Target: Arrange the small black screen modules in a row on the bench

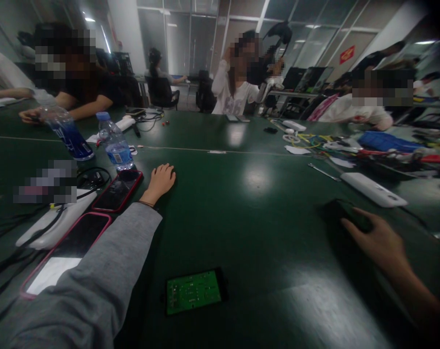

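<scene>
Thumb and fingers of my right hand (382, 237) close around a black object (350, 215), too dark for me to identify, at the right of the green tabletop (223, 213). My left hand (162, 179) rests palm down toward the left edge, fingers slightly spread. Just beside that wrist I see a red-edged phone (118, 190), with a water bottle (117, 149) behind it. Between my arms, toward the near edge, lies a green circuit board (194, 292) in a dark frame. Beyond my right hand, toward the right edge, lies a white power strip (373, 189).
</scene>
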`<action>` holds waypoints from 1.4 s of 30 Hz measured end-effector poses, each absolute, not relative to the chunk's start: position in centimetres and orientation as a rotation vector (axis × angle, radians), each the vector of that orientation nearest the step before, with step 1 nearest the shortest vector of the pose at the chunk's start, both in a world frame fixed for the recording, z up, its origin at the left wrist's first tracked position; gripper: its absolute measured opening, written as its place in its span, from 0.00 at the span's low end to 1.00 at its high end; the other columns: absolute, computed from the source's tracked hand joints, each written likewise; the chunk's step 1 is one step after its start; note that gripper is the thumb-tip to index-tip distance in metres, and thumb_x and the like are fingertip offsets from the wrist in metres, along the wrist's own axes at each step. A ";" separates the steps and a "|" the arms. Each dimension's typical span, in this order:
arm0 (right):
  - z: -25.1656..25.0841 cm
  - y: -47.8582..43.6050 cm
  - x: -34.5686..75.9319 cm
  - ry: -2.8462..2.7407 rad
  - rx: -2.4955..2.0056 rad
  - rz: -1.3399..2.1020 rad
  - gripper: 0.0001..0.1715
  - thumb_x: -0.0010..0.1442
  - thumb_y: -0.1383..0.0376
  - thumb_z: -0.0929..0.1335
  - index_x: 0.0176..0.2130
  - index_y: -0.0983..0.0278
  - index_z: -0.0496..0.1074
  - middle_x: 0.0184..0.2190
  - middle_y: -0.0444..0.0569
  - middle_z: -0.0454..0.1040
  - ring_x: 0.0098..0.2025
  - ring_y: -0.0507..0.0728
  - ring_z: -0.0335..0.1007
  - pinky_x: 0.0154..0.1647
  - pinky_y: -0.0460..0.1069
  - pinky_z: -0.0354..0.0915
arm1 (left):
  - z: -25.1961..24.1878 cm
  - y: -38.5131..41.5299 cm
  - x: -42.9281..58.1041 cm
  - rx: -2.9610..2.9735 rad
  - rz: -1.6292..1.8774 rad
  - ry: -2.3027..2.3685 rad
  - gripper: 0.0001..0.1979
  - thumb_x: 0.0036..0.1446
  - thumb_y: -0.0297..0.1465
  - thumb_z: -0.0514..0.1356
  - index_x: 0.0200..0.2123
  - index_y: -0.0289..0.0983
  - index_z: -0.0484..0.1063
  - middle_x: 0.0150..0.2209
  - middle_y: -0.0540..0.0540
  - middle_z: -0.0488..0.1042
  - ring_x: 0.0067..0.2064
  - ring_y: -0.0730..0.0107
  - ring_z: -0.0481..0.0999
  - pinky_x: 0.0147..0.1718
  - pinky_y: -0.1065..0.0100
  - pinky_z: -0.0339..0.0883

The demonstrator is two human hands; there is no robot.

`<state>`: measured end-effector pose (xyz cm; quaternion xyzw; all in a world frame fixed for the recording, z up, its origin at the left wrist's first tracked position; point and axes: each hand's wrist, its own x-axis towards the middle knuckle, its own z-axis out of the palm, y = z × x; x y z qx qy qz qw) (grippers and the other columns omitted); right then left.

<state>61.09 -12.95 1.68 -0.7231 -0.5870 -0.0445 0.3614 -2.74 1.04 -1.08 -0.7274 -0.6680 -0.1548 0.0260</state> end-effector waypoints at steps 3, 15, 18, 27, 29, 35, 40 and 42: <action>1.0 -10.8 54.5 -1.761 -1.728 0.155 0.41 0.61 0.39 0.68 0.62 0.62 0.74 0.55 0.69 0.74 0.53 0.75 0.75 0.51 0.69 0.70 | -1.3 1.2 -2.9 -2.257 -0.486 -2.051 0.25 0.74 0.36 0.46 0.67 0.34 0.67 0.71 0.36 0.65 0.72 0.49 0.62 0.70 0.44 0.56; 5.2 -12.8 30.1 -2.387 -0.722 0.997 0.38 0.70 0.57 0.72 0.72 0.54 0.58 0.68 0.53 0.62 0.69 0.64 0.59 0.73 0.67 0.57 | -1.6 1.4 -3.0 -2.240 -0.514 -2.023 0.24 0.73 0.36 0.47 0.66 0.35 0.68 0.70 0.36 0.67 0.71 0.49 0.64 0.69 0.43 0.58; 3.9 -12.2 28.6 -2.284 -0.765 0.979 0.37 0.67 0.56 0.75 0.68 0.58 0.61 0.63 0.55 0.66 0.64 0.65 0.64 0.68 0.66 0.62 | -1.5 1.3 -2.9 -2.247 -0.494 -2.032 0.25 0.73 0.36 0.47 0.66 0.34 0.67 0.70 0.36 0.66 0.71 0.49 0.63 0.69 0.44 0.57; 3.2 -12.0 28.6 -2.134 -0.867 1.165 0.35 0.65 0.51 0.76 0.64 0.58 0.65 0.59 0.54 0.68 0.61 0.65 0.67 0.65 0.65 0.65 | -0.9 0.8 -2.5 -2.218 -0.496 -2.042 0.24 0.73 0.36 0.47 0.66 0.36 0.68 0.70 0.37 0.67 0.71 0.49 0.64 0.69 0.44 0.57; 3.6 -11.8 28.7 -2.118 -0.864 1.249 0.33 0.65 0.50 0.75 0.62 0.58 0.67 0.58 0.53 0.70 0.60 0.65 0.68 0.65 0.65 0.66 | -0.8 0.6 -2.4 -2.214 -0.497 -2.045 0.24 0.73 0.36 0.48 0.66 0.37 0.69 0.70 0.37 0.67 0.71 0.50 0.64 0.69 0.44 0.57; 3.8 -11.2 29.0 -2.119 -0.817 1.333 0.34 0.63 0.52 0.77 0.62 0.57 0.68 0.59 0.51 0.72 0.60 0.63 0.70 0.65 0.64 0.66 | -0.8 0.7 -2.3 -2.215 -0.473 -2.052 0.24 0.73 0.35 0.48 0.66 0.35 0.68 0.70 0.36 0.66 0.71 0.50 0.63 0.70 0.44 0.56; 3.1 -9.9 30.1 -2.081 -0.878 1.181 0.32 0.65 0.52 0.75 0.63 0.57 0.69 0.60 0.51 0.72 0.62 0.63 0.69 0.66 0.64 0.65 | -1.0 0.8 -2.5 -2.219 -0.485 -2.052 0.24 0.73 0.36 0.48 0.66 0.35 0.68 0.70 0.36 0.66 0.71 0.49 0.64 0.69 0.43 0.57; 2.3 -8.7 31.0 -2.006 -1.025 1.007 0.32 0.65 0.50 0.74 0.62 0.59 0.68 0.58 0.53 0.73 0.59 0.65 0.71 0.64 0.65 0.67 | -1.0 0.8 -2.5 -2.227 -0.492 -2.051 0.25 0.73 0.36 0.47 0.66 0.35 0.68 0.70 0.35 0.66 0.71 0.49 0.64 0.69 0.43 0.57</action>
